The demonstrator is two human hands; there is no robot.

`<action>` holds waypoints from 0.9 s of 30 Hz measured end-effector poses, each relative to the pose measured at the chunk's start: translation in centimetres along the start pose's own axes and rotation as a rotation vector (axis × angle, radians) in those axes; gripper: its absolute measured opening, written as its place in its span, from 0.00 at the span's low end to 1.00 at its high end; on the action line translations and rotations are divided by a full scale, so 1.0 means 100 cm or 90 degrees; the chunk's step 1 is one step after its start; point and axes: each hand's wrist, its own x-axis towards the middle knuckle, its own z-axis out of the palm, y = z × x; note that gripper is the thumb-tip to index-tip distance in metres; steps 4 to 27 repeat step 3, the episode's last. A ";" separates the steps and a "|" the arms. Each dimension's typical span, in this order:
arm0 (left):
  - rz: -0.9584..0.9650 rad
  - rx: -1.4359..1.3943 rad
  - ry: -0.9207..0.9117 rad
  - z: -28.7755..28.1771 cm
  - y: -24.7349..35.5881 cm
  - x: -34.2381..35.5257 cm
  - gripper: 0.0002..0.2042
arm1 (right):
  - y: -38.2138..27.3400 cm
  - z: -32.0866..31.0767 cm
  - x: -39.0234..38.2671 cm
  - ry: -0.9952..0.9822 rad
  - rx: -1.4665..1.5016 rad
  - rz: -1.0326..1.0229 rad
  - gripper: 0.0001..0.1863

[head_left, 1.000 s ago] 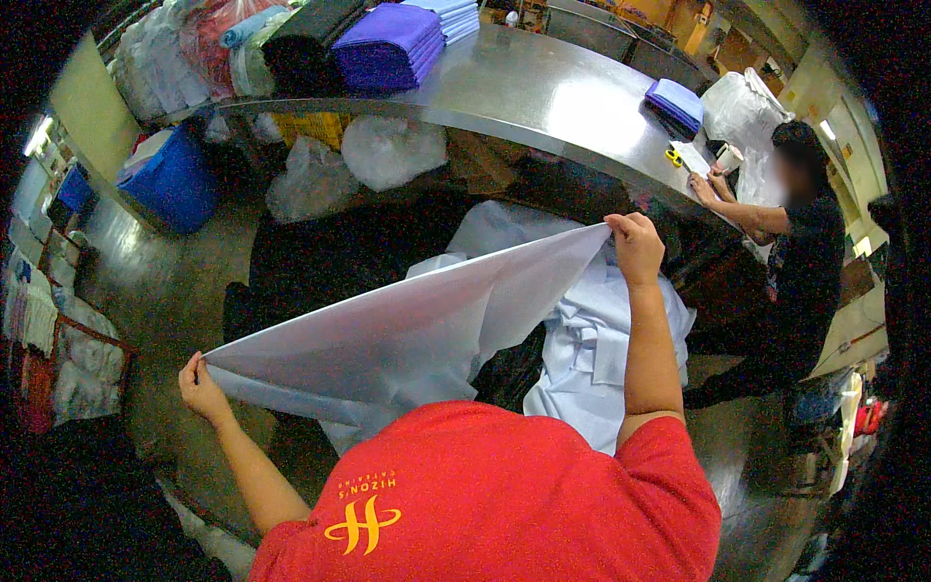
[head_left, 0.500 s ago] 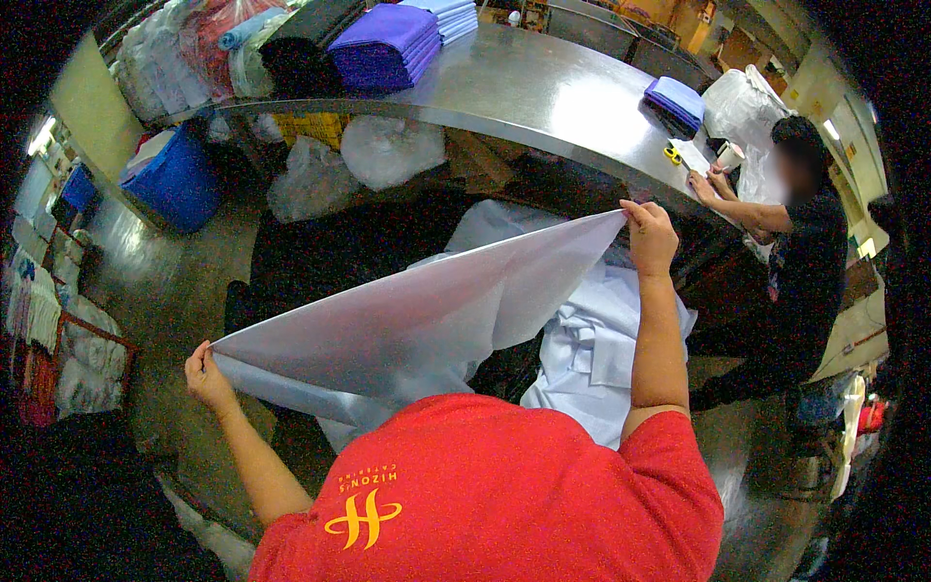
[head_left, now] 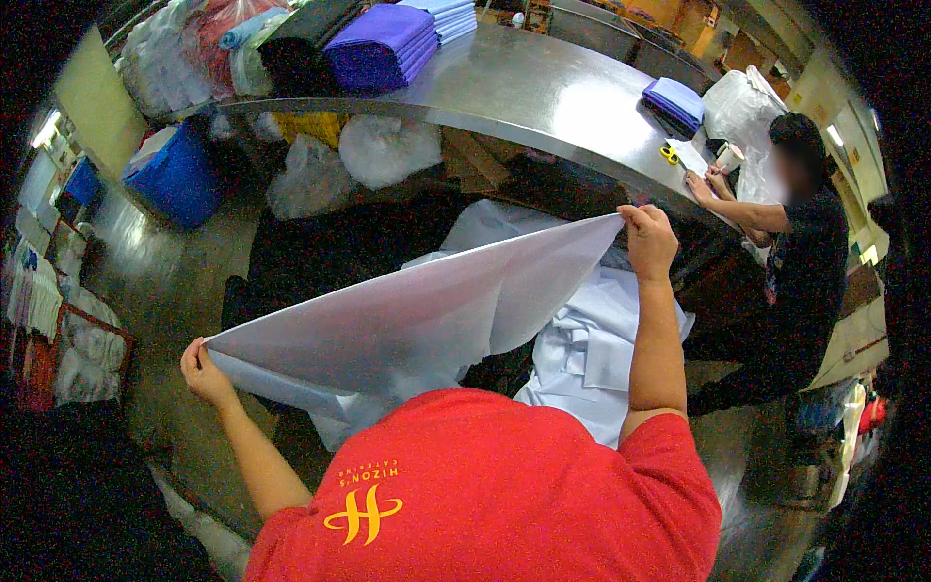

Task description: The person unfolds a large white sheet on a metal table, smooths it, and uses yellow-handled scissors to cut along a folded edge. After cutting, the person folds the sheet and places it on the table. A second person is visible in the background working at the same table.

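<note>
A large white cloth (head_left: 388,301) is stretched taut between my two hands, its upper edge running slantwise from lower left to upper right. My left hand (head_left: 206,373) pinches one corner, out at the left. Higher up, my right hand (head_left: 648,241) pinches the other corner, close to the metal table's front edge. The cloth's lower part hangs toward my red shirt and partly folds under itself. More white cloth (head_left: 587,349) lies crumpled in a heap below my right forearm, touching neither hand.
Ahead stands a long metal table (head_left: 543,82) with stacked purple cloths (head_left: 383,48), blue folded cloths (head_left: 674,102) and yellow-handled scissors (head_left: 669,155). A co-worker (head_left: 810,233) in dark clothes writes or handles paper at its right end. Plastic bags (head_left: 388,150) and a blue bin (head_left: 175,179) sit left.
Both hands have shifted very slightly left in view, still holding the same corners. The cloth stays stretched in nearly the same shape.
</note>
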 end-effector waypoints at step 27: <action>-0.024 0.010 0.021 -0.003 -0.003 -0.005 0.06 | 0.001 -0.011 -0.001 0.018 -0.015 0.003 0.07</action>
